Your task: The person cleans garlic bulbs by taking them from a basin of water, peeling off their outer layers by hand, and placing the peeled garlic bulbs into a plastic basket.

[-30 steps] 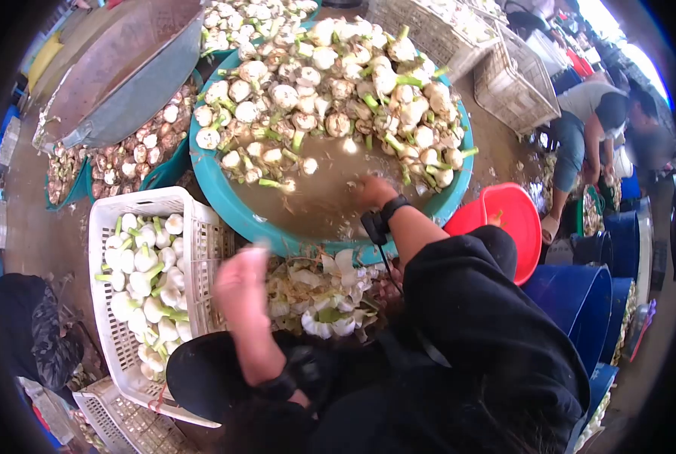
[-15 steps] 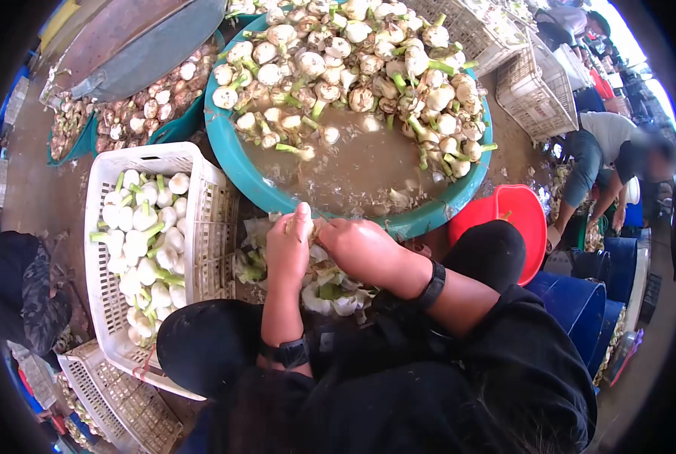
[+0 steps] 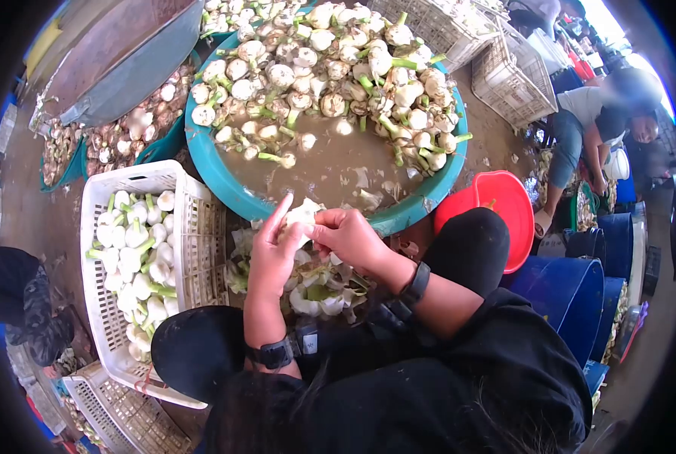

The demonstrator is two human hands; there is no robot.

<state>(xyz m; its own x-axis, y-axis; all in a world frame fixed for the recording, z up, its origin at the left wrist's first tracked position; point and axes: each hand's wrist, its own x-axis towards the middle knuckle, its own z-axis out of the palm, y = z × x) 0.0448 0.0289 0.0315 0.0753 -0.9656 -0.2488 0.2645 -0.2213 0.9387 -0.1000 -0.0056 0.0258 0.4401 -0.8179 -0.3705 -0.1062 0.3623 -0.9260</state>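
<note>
A pale garlic bulb (image 3: 303, 215) with loose, papery outer skin is between my hands, just short of the tub's near rim. My left hand (image 3: 270, 253) grips it from the left, one finger pointing up. Pinched against its right side are the fingers of my right hand (image 3: 353, 240); the exact contact is partly hidden. Below my hands lies a heap of peeled garlic skins (image 3: 315, 291). In front stands a teal tub (image 3: 228, 185) of muddy water with many unpeeled garlic bulbs (image 3: 281, 76). Cleaned garlic bulbs (image 3: 137, 242) fill a white crate (image 3: 202, 234) on my left.
A red basin (image 3: 512, 219) stands by my right knee, with blue barrels (image 3: 561, 299) farther right. More white crates (image 3: 512, 79) sit beyond the tub. A co-worker (image 3: 580, 136) bends down at the right, and another person (image 3: 20, 295) is at the left edge.
My hands have turned and the fingers have shifted, so more of the pale bulb and its loose skin shows. The whole view has moved slightly; the co-worker at right has lowered their head.
</note>
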